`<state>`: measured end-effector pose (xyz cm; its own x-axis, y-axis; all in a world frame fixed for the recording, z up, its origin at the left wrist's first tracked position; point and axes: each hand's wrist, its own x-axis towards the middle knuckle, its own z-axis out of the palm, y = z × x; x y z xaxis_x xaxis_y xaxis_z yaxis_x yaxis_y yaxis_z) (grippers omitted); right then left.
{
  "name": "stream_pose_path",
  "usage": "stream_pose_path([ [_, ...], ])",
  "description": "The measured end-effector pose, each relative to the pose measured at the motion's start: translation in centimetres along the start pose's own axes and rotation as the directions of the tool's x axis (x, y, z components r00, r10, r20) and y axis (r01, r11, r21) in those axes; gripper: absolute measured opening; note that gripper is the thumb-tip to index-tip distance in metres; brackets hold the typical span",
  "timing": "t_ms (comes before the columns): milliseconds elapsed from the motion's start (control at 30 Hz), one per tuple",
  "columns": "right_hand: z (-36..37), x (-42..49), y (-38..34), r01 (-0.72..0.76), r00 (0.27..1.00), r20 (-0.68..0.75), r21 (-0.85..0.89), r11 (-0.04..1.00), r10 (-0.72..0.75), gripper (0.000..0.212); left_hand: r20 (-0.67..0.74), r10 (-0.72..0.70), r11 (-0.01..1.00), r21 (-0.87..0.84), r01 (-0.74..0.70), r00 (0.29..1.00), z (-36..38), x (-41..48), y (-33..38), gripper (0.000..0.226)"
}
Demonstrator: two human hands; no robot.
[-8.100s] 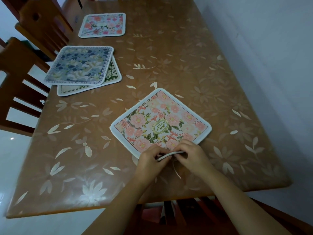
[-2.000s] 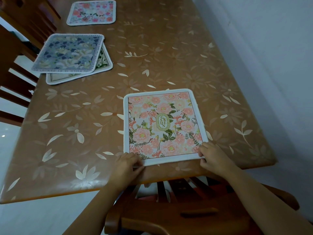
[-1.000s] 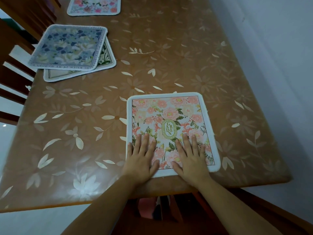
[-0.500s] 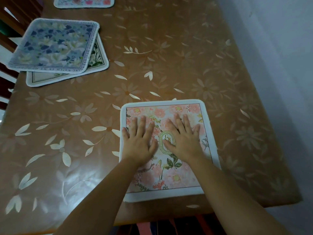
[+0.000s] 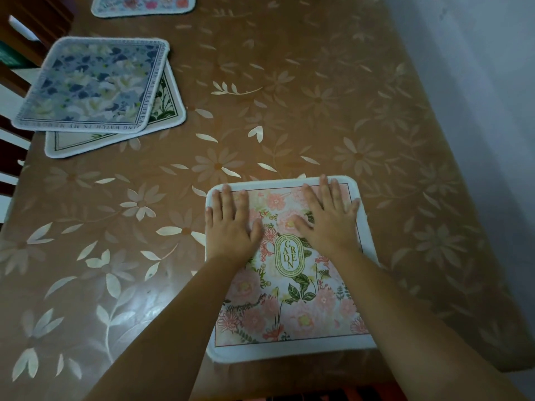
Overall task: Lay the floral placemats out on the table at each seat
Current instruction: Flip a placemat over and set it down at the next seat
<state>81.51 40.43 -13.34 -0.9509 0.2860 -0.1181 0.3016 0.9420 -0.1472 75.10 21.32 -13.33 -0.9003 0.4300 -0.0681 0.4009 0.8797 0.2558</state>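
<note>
Blue-and-white floral placemat (image 5: 89, 82), far left of the table: laid askew over a cream placemat with green stems (image 5: 166, 111), beside dark wooden chair backs (image 5: 43, 13). A third, pink-flowered placemat (image 5: 143, 4) is cut off by the top of the view.

Pink floral placemat marked GARDEN (image 5: 289, 299), white-bordered: set flat at the near seat, its near border close to the table edge. The left hand (image 5: 230, 227) is laid flat on the far left corner, fingers straight. The right hand (image 5: 327, 221) is pressed likewise on the far right corner. Nothing is gripped by either.

Handling, as judged: light, thin, pliable, not fragile, and likely to slide on the glossy cover. It is best pinched at a border or corner.

Surface: brown table (image 5: 318, 82) under a shiny cover printed with pale daisies and leaves.

Room: a plain pale wall (image 5: 477, 68) is met along the right side.
</note>
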Motion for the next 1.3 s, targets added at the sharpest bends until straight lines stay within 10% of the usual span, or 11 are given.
stream_pose_path([
  [900,0.2,-15.9,-3.0,-0.111,0.985,0.126,-0.042,0.993,0.115,0.077,0.145,0.129,0.99,0.045,-0.137,0.981,0.6,-14.3,0.3,0.064],
  [1300,-5.3,-18.5,-10.6,-0.024,0.993,0.116,0.088,0.996,0.014,0.046,0.181,0.237,0.951,0.159,-0.266,0.954,-7.6,-18.6,-5.2,0.044],
])
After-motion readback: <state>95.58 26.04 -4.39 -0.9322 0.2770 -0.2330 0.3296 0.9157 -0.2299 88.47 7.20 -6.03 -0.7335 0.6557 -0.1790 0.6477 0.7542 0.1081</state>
